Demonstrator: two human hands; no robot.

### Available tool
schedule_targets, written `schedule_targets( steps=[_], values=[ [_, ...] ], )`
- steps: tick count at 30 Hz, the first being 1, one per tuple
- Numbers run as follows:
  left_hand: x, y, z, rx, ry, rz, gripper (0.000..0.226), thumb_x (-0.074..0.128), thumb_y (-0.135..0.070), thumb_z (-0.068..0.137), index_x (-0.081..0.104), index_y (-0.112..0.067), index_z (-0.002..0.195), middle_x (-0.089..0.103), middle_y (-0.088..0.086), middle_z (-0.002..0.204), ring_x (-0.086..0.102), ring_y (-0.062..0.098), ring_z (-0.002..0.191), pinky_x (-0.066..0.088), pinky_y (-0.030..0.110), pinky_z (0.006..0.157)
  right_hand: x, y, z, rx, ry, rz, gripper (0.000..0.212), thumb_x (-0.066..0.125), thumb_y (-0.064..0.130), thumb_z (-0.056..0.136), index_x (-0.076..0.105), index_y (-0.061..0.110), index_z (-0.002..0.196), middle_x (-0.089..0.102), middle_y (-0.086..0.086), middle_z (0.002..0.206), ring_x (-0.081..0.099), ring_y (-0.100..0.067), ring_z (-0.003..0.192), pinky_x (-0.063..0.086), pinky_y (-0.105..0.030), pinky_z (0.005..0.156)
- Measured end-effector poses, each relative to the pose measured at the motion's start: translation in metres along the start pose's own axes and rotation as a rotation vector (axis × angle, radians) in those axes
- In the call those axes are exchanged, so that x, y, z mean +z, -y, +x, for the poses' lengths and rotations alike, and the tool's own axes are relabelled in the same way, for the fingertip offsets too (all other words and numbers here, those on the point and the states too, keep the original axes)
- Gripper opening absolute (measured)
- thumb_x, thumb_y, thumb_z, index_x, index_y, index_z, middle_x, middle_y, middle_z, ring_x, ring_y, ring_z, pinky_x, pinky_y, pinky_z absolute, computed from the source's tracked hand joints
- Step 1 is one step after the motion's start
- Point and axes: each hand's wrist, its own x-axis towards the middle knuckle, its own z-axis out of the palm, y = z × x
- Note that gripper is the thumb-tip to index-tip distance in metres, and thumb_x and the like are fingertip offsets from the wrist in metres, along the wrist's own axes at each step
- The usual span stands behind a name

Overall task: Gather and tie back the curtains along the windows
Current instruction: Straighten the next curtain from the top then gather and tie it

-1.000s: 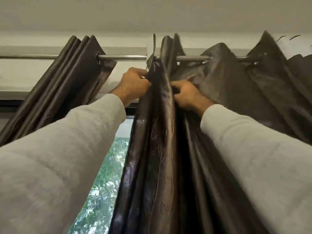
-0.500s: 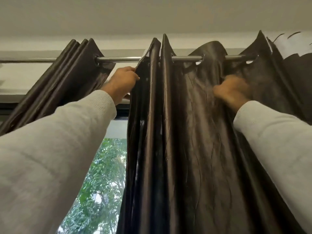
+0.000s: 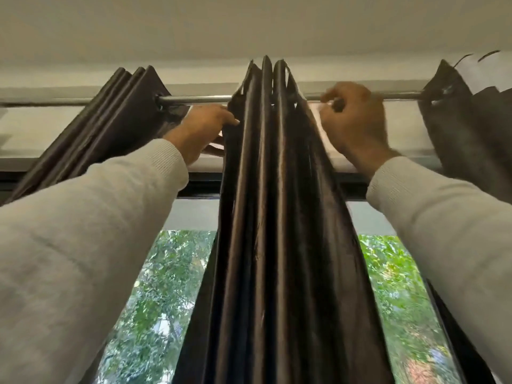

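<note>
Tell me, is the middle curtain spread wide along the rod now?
No, the middle curtain hangs bunched in tight folds on the rod.

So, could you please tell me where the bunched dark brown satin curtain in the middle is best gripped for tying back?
Probably around the dark brown satin curtain below the metal rod, where its pleats hang packed into one narrow column. Come from both flanks, as the left hand and right hand already sit there.

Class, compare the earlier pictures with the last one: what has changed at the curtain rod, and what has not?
The middle curtain has been bunched into tight folds, baring the rod and window on its right. The right hand moved right, then back against the folds. The left hand stays at the curtain's left edge; the left curtain is unchanged.
</note>
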Motion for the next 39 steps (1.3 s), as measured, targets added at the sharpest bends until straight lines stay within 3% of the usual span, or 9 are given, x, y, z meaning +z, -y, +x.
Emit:
schedule_targets(
  steps=[5,9,15,20,23,28,31,34,39],
  values=[
    [0.005,-0.001,0.005,0.033,-0.102,-0.028,0.013,0.071,-0.030,0.097,0.076,-0.025,0.109,0.080,0.000,0.099,0.078,0.020,0.094,0.064,0.047,0.084,0.012,-0.010,0.003,0.401,0.316,0.203,0.080,0.075,0.064,0.083,0.050,0.025,0.147,0.058,-0.005,0.144,0.065,-0.025,0.116,0.060,-0.041,0.083],
    [0.014,-0.002,0.003,0.052,-0.134,0.152,0.011,0.070,-0.020,0.099,0.076,-0.028,0.103,0.078,0.001,0.097,0.078,0.019,0.088,0.066,0.039,0.072,0.036,0.004,0.001,0.327,0.557,0.185,0.052,0.075,0.046,0.090,0.061,0.019,0.132,0.068,-0.004,0.119,0.070,-0.026,0.102,0.059,-0.037,0.072],
    [0.022,0.012,-0.004,0.096,0.032,0.125,0.018,0.065,-0.010,0.102,0.083,-0.015,0.103,0.080,0.005,0.087,0.078,0.019,0.077,0.063,0.032,0.067,0.063,0.039,-0.001,0.072,0.570,0.191,0.014,0.066,0.009,0.092,0.076,0.006,0.103,0.073,-0.017,0.102,0.070,-0.028,0.093,0.055,-0.028,0.066],
    [-0.024,0.028,-0.003,-0.030,-0.011,-0.304,0.061,0.055,-0.069,0.100,0.071,-0.019,0.129,0.076,0.004,0.124,0.074,0.027,0.113,0.062,0.049,0.094,0.041,0.015,0.004,0.358,0.511,0.670,0.042,0.055,0.061,0.100,0.078,0.026,0.105,0.078,-0.001,0.103,0.071,-0.023,0.101,0.054,-0.049,0.095],
    [-0.029,0.030,0.006,-0.069,-0.071,-0.362,0.087,0.043,-0.091,0.088,0.061,-0.026,0.144,0.065,0.004,0.140,0.066,0.029,0.123,0.055,0.056,0.103,0.049,0.003,0.009,0.478,0.456,0.739,0.073,0.041,0.081,0.096,0.059,0.030,0.145,0.067,-0.001,0.136,0.063,-0.025,0.124,0.048,-0.057,0.108],
    [-0.010,0.015,0.017,-0.087,-0.027,-0.424,0.096,0.026,-0.096,0.089,0.047,-0.034,0.159,0.059,-0.001,0.150,0.063,0.029,0.127,0.053,0.051,0.098,0.073,0.014,0.021,0.545,0.409,0.887,0.085,0.027,0.086,0.095,0.036,0.035,0.162,0.041,-0.004,0.165,0.049,-0.026,0.141,0.050,-0.047,0.097],
    [0.009,0.004,0.037,-0.103,0.062,-0.424,0.099,0.024,-0.095,0.090,0.058,-0.026,0.152,0.070,0.008,0.139,0.063,0.031,0.135,0.052,0.051,0.108,0.095,0.029,0.037,0.511,0.495,0.950,0.076,0.026,0.081,0.099,0.075,0.027,0.119,0.076,-0.004,0.112,0.072,-0.019,0.098,0.057,-0.037,0.080],
    [0.028,-0.004,0.041,-0.126,0.138,-0.445,0.098,0.026,-0.094,0.091,0.074,-0.018,0.130,0.077,0.013,0.126,0.070,0.036,0.123,0.052,0.053,0.109,0.097,0.039,0.042,0.488,0.507,0.871,0.079,0.029,0.084,0.095,0.073,0.026,0.127,0.072,0.001,0.112,0.069,-0.028,0.106,0.054,-0.049,0.094],
    [0.053,0.000,0.004,-0.121,0.289,-0.499,0.092,0.017,-0.089,0.095,0.069,-0.027,0.139,0.071,0.008,0.139,0.064,0.032,0.132,0.046,0.057,0.115,0.067,0.041,0.011,0.481,0.456,0.807,0.082,0.028,0.085,0.094,0.070,0.027,0.133,0.076,-0.007,0.123,0.073,-0.027,0.116,0.054,-0.053,0.103]
  ],
)
